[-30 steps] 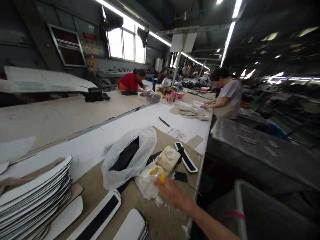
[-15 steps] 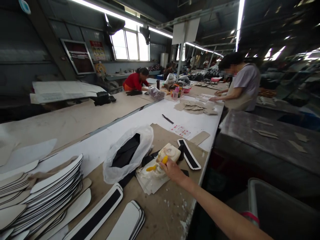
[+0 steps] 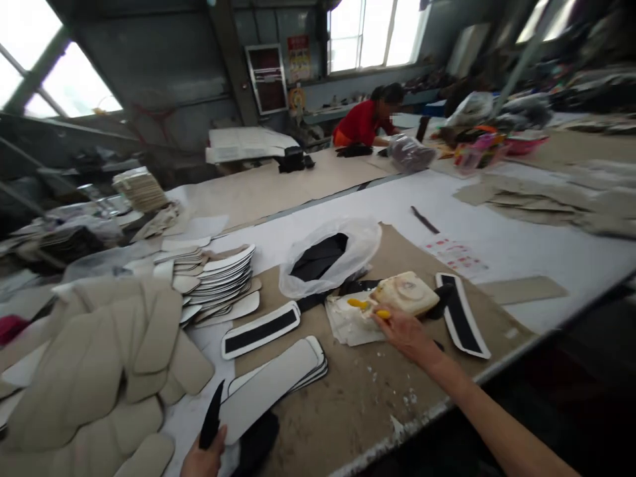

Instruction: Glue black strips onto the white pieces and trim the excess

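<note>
My right hand is closed on a yellow-handled tool, beside a cream glue-stained container on a crusted pale sheet. Another yellow piece lies left of it. At the lower left, my left hand pinches a dark strip and touches the end of a long pale panel, which lies over a small stack. Two white-edged panels with black centres lie on the brown sheet, one at the left and one at the right.
A white plastic bag holds black pieces behind the tools. Stacked white panels and a heap of beige pieces cover the left. A person in red leans over the far table. The table edge runs along the right.
The view has swung left. My left hand has come into view with the dark strip, and the long pale panel has shifted on its stack. My right hand stays beside the container with the yellow-handled tool.
</note>
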Motion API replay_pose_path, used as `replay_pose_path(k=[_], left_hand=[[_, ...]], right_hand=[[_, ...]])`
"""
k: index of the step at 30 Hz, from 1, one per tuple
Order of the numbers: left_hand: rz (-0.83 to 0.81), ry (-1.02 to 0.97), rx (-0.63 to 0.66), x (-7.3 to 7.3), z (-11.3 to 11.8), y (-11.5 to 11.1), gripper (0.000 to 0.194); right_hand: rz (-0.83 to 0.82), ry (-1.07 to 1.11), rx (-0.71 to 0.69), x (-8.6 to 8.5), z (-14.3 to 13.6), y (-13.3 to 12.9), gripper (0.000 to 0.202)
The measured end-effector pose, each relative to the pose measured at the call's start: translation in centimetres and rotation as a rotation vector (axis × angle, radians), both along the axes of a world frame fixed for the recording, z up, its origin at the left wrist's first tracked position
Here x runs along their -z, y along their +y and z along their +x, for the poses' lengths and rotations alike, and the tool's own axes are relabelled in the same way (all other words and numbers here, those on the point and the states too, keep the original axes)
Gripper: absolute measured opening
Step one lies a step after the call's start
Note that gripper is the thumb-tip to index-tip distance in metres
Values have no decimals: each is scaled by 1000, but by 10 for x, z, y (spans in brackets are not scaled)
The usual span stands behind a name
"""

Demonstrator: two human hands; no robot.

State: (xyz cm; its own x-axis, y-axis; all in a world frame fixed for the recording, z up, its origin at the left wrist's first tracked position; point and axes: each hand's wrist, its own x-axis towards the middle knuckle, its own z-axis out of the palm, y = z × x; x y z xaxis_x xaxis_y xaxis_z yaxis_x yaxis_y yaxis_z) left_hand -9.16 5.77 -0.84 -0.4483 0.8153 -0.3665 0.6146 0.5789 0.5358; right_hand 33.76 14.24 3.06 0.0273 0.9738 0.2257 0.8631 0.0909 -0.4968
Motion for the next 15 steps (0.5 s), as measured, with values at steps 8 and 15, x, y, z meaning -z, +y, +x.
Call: replay_pose_path(k=[8,15], left_hand=[[55,-393,-331,-4,5,-32,42],[-121,-503,-149,4,7,-55,40]], right_hand=[[-189,302,474,23,26,-3,41],[-92,545,576,10,17,-40,34]])
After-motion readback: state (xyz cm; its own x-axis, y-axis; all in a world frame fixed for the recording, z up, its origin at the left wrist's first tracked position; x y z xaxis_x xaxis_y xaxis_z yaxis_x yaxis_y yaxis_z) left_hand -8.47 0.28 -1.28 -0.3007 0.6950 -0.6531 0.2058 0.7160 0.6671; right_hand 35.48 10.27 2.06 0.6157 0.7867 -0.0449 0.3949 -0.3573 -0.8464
